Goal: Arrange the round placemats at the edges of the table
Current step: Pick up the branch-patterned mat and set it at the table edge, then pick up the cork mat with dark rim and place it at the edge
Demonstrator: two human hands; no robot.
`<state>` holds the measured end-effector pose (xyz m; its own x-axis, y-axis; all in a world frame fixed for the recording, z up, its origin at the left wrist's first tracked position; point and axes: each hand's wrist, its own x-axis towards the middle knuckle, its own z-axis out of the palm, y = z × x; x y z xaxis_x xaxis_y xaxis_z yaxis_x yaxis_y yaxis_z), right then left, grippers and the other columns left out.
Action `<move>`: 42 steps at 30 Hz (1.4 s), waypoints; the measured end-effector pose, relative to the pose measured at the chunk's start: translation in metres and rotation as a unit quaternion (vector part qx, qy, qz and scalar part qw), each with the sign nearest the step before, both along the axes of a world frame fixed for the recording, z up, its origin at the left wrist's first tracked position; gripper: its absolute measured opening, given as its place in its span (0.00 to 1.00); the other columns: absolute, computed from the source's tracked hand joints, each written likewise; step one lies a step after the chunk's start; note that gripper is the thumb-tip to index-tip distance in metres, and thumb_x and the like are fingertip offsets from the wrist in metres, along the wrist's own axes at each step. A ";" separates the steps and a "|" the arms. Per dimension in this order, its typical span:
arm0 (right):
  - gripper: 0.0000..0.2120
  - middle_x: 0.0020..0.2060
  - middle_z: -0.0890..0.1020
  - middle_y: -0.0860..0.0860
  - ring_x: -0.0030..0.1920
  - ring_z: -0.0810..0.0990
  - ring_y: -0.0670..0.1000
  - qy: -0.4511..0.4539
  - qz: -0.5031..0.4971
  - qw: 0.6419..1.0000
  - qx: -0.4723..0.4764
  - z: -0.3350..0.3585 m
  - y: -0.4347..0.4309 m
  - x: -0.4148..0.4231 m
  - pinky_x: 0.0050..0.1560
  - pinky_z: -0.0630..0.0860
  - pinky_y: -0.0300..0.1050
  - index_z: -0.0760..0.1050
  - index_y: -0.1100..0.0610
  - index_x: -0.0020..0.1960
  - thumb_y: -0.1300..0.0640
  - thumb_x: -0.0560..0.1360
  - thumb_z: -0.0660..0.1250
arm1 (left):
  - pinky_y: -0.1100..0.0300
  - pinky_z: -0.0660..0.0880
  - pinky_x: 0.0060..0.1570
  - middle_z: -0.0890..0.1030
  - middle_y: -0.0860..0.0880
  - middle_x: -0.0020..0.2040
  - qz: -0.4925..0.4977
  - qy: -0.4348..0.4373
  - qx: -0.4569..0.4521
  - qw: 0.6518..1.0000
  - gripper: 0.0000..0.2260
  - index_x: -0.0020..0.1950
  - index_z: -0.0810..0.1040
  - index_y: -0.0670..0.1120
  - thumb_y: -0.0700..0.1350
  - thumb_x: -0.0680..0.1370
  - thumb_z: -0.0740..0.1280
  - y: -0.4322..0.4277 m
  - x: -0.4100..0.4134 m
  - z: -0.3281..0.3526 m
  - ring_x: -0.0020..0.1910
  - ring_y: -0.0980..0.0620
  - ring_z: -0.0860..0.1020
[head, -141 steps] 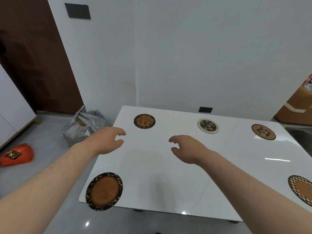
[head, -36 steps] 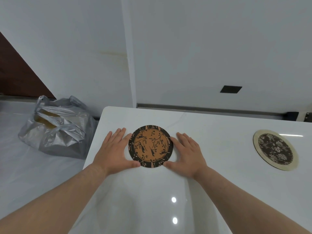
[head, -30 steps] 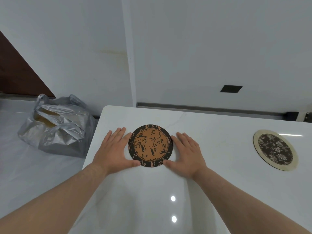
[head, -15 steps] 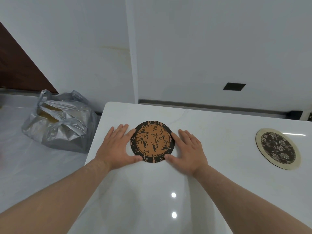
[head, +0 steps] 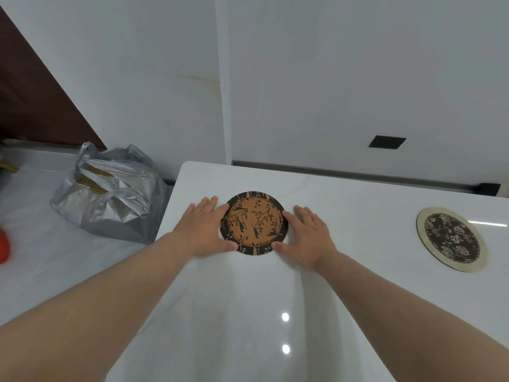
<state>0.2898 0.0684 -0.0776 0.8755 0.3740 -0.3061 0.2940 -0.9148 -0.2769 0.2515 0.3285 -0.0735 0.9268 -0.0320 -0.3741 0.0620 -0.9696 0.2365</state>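
A round orange placemat (head: 253,223) with a black leaf border lies flat near the far left corner of the white table (head: 248,312). My left hand (head: 202,227) rests flat against its left rim, thumb at the near edge. My right hand (head: 308,235) rests flat against its right rim, likewise with the thumb at the near edge. Both hands cup the mat from the sides and press on the table. A second round placemat (head: 451,238), cream-rimmed with a dark flower pattern, lies along the far edge to the right.
A grey plastic bag (head: 107,191) sits on the floor left of the table's far corner. A white wall (head: 330,78) stands right behind the table's far edge. Something red (head: 3,249) shows at the left border of the floor.
Since a second ago both hands have slid the orange placemat a little farther toward the table's far edge. Earlier still my hands hovered open over the table's middle.
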 end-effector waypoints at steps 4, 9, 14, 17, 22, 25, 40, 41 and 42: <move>0.23 0.68 0.72 0.53 0.70 0.68 0.56 0.035 -0.036 0.997 0.060 0.022 0.005 -0.004 0.71 0.64 0.50 0.71 0.54 0.69 0.49 0.75 0.65 | 0.50 0.48 0.76 0.52 0.46 0.80 0.020 0.011 -0.041 0.999 0.39 0.78 0.53 0.50 0.58 0.73 0.69 -0.005 -0.019 0.015 0.78 0.47 0.48; 0.17 0.66 0.77 0.51 0.66 0.74 0.52 0.072 -0.040 0.993 0.084 0.050 -0.013 -0.046 0.67 0.68 0.45 0.74 0.54 0.67 0.55 0.78 0.61 | 0.57 0.59 0.72 0.65 0.50 0.75 0.069 0.049 -0.080 0.993 0.25 0.74 0.65 0.49 0.52 0.78 0.64 0.001 -0.071 0.030 0.74 0.51 0.62; 0.18 0.68 0.75 0.48 0.68 0.72 0.51 0.038 0.003 0.997 0.071 0.081 -0.028 -0.089 0.68 0.67 0.45 0.72 0.52 0.68 0.55 0.80 0.59 | 0.60 0.64 0.68 0.71 0.53 0.71 0.103 0.007 -0.074 0.992 0.18 0.69 0.71 0.52 0.48 0.79 0.63 0.004 -0.129 0.065 0.69 0.53 0.69; 0.19 0.69 0.73 0.48 0.69 0.71 0.51 0.033 0.016 0.997 0.062 0.101 -0.033 -0.102 0.69 0.67 0.45 0.70 0.51 0.70 0.55 0.80 0.59 | 0.60 0.65 0.66 0.71 0.54 0.71 0.119 -0.009 -0.077 0.990 0.18 0.70 0.71 0.53 0.47 0.79 0.63 0.004 -0.151 0.090 0.69 0.53 0.70; 0.19 0.71 0.72 0.47 0.71 0.69 0.50 0.017 0.016 0.998 0.063 0.139 -0.044 -0.123 0.69 0.65 0.44 0.69 0.51 0.71 0.54 0.80 0.58 | 0.61 0.65 0.64 0.71 0.55 0.71 0.130 -0.040 -0.078 0.988 0.18 0.70 0.70 0.53 0.48 0.79 0.62 0.000 -0.180 0.135 0.67 0.54 0.71; 0.20 0.71 0.71 0.47 0.70 0.69 0.49 0.027 0.009 0.996 0.081 0.159 -0.047 -0.132 0.69 0.65 0.44 0.68 0.51 0.71 0.53 0.80 0.59 | 0.61 0.66 0.64 0.71 0.55 0.70 0.128 -0.056 -0.074 0.987 0.18 0.70 0.70 0.53 0.49 0.79 0.62 -0.005 -0.191 0.158 0.67 0.55 0.70; 0.22 0.72 0.69 0.48 0.71 0.67 0.50 0.033 0.036 0.996 0.074 0.207 -0.056 -0.172 0.69 0.64 0.44 0.68 0.51 0.72 0.50 0.79 0.61 | 0.60 0.68 0.61 0.72 0.56 0.69 0.090 -0.081 -0.043 0.992 0.18 0.69 0.71 0.54 0.51 0.79 0.62 -0.026 -0.228 0.208 0.62 0.54 0.74; 0.21 0.72 0.69 0.48 0.71 0.68 0.49 0.031 0.033 0.996 0.076 0.209 -0.055 -0.177 0.69 0.64 0.44 0.68 0.51 0.71 0.50 0.79 0.61 | 0.60 0.68 0.60 0.73 0.56 0.68 0.091 -0.082 -0.046 0.991 0.17 0.69 0.71 0.54 0.51 0.79 0.62 -0.024 -0.232 0.209 0.61 0.53 0.74; 0.21 0.72 0.70 0.48 0.71 0.68 0.49 0.027 0.028 0.996 0.079 0.211 -0.055 -0.182 0.68 0.64 0.44 0.68 0.51 0.71 0.50 0.79 0.61 | 0.60 0.68 0.58 0.74 0.55 0.66 0.094 -0.085 -0.051 0.991 0.17 0.68 0.72 0.54 0.51 0.79 0.62 -0.023 -0.235 0.209 0.58 0.53 0.74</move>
<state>0.1081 0.0138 0.1331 0.8354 0.4690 -0.2866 0.3241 -0.8414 -0.4324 0.0161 0.3059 0.1357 0.9692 0.1172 -0.2165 0.1899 -0.9155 0.3547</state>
